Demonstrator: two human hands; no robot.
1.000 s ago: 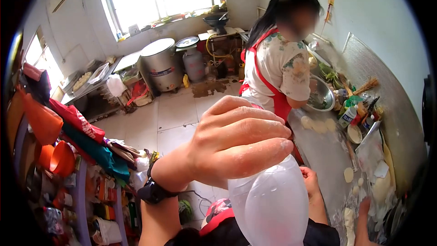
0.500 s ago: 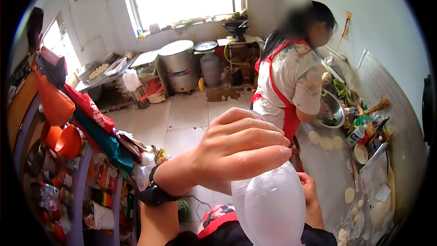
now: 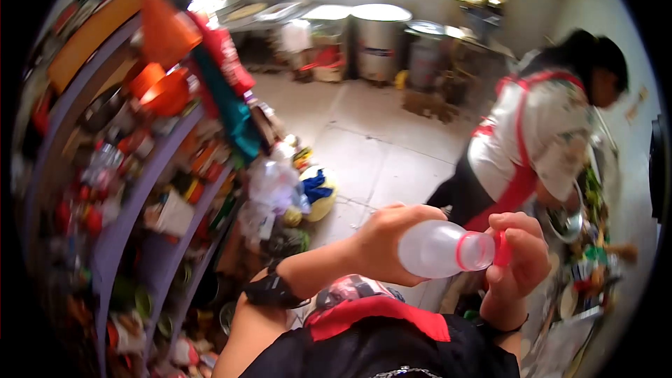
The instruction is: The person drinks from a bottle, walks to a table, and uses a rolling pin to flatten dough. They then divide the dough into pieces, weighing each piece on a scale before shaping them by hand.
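A translucent plastic bottle [image 3: 428, 249] lies sideways in front of my chest, its red-ringed neck pointing right. The fingers of my left hand [image 3: 383, 241] are wrapped round its body from the far side and partly hidden behind it. A black band sits on that wrist. My right hand [image 3: 523, 255] pinches a red cap [image 3: 502, 248] between thumb and fingers, right at the bottle's mouth. The neck looks see-through and I make out no contents in the bottle.
A person in a red apron [image 3: 521, 147] bends over a metal bowl [image 3: 565, 213] at the right-hand counter. Crowded purple shelves [image 3: 150, 213] stand at left, with hanging bags [image 3: 231, 105] beside them. A large pot [image 3: 379, 45] is at the back, beyond the tiled floor [image 3: 364, 136].
The bottle has tipped from upright, base up, to sideways with its neck to the right. My right hand has come out from behind it, holding the cap. The view has swung left and down.
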